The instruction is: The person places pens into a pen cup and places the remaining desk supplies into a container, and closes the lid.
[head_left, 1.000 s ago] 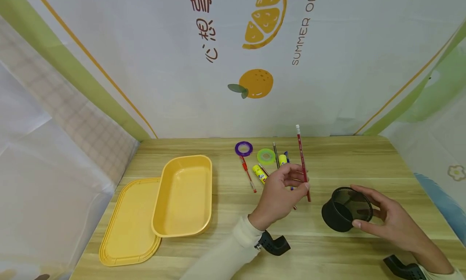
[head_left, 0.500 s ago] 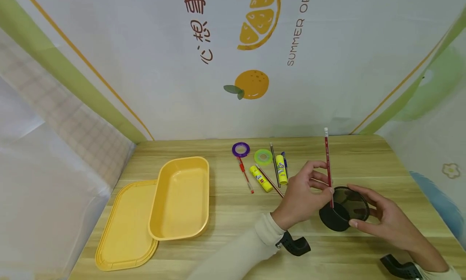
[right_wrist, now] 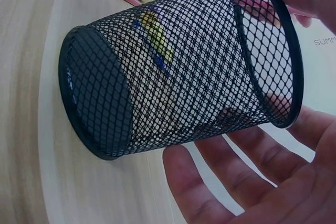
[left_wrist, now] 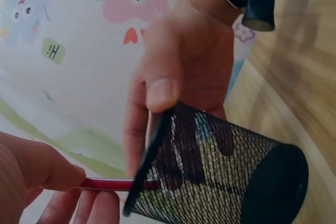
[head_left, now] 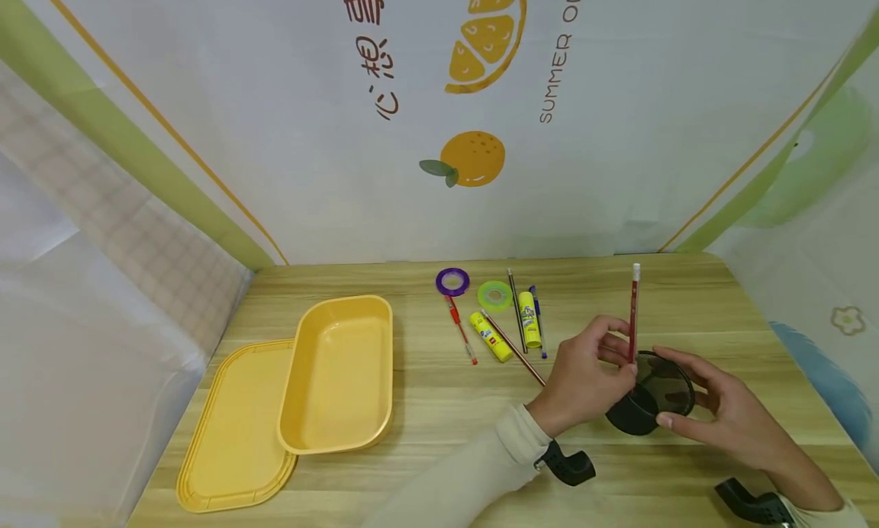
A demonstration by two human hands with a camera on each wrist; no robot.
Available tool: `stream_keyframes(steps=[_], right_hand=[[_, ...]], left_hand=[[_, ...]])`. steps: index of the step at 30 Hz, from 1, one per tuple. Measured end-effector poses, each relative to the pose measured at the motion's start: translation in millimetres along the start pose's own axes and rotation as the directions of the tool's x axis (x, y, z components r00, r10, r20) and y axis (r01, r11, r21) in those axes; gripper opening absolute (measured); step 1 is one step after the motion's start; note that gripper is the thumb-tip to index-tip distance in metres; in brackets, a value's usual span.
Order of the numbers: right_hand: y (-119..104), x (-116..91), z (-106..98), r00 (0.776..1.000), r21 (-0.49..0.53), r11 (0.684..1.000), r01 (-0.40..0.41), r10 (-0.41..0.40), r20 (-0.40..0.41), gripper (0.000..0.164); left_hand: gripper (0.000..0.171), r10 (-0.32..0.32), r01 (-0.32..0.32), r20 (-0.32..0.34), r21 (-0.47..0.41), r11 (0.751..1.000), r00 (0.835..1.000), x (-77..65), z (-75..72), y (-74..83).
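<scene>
My left hand (head_left: 580,375) pinches a red pencil (head_left: 634,314) between thumb and fingers, its white eraser end up. The pencil's lower end is inside the mouth of a black mesh pen cup (head_left: 628,417). In the left wrist view the pencil (left_wrist: 110,184) crosses the cup's rim and shows through the mesh (left_wrist: 226,166). My right hand (head_left: 735,417) holds the cup by its rim and side, thumb at the near rim, so that it leans with its mouth toward that hand. The right wrist view shows the mesh cup (right_wrist: 173,72) with fingers beneath its side.
Left of the hands lie two glue sticks (head_left: 491,336), a red pen (head_left: 460,328), a dark pencil (head_left: 518,310), another pencil (head_left: 515,349) and a blue pen (head_left: 539,314). Purple tape (head_left: 439,282) and green tape (head_left: 482,294) sit behind. A yellow box (head_left: 336,383) overlaps its lid (head_left: 233,429).
My left hand has carried the red pencil rightward from beside the glue sticks to the cup, then lowered its bottom end into the mouth. My right hand keeps its hold on the cup.
</scene>
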State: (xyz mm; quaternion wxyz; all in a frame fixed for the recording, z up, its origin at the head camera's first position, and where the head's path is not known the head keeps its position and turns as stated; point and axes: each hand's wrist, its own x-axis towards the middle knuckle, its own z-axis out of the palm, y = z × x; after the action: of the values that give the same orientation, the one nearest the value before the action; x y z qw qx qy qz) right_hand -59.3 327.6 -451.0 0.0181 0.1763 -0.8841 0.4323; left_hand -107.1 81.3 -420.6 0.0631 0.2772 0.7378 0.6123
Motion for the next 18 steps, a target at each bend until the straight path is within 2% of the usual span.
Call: stream_keyframes(steps=[10, 18], right_hand=[[0.5, -0.1, 0.7, 1.0, -0.008, 1.0, -0.011, 0.011, 0.001, 0.083], [1.1, -0.7, 1.0, 1.0, 0.001, 1.0, 0.002, -0.002, -0.001, 0.083]], left_hand=[[0.04, 0.004, -0.005, -0.02, -0.004, 1.0, 1.0, -2.1, 0.0, -8.7], [0.043, 0.026, -0.025, -0.03, 0.027, 0.999, 0.999, -2.5, -0.4, -10.9]])
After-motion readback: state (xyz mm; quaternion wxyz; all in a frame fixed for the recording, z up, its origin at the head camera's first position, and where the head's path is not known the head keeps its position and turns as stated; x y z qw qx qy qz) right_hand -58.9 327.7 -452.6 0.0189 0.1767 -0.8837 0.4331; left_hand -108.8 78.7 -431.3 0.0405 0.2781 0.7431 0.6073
